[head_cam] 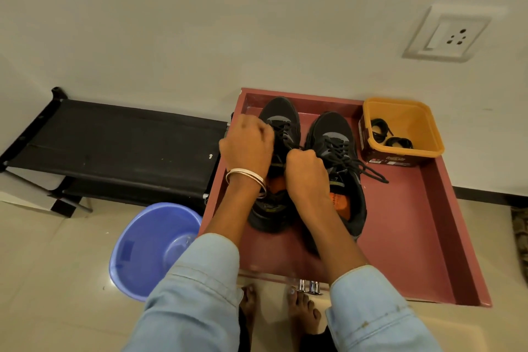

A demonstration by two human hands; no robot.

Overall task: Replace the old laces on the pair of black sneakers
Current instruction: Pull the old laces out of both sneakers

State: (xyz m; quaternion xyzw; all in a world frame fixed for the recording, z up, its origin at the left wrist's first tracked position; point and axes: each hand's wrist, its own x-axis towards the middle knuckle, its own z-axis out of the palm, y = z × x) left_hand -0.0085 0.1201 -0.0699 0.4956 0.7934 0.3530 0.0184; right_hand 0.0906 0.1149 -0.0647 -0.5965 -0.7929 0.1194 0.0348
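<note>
Two black sneakers stand side by side in a dark red tray [414,208], toes toward the wall. The left sneaker [281,120] is partly covered by both hands. My left hand [247,144] has its fingers curled at that shoe's black lace. My right hand [305,168] is a fist that grips the lace over the shoe's tongue. The right sneaker [333,134] has loose black laces [368,168] trailing onto the tray. A yellow tub [414,123] at the tray's far right corner holds two coiled black laces [383,131].
A black fabric shoe rack [114,146] stands left of the tray against the wall. A blue plastic basin [151,248] sits on the tiled floor at the lower left. My bare feet [303,311] are below the tray's near edge. A wall socket [448,34] is above right.
</note>
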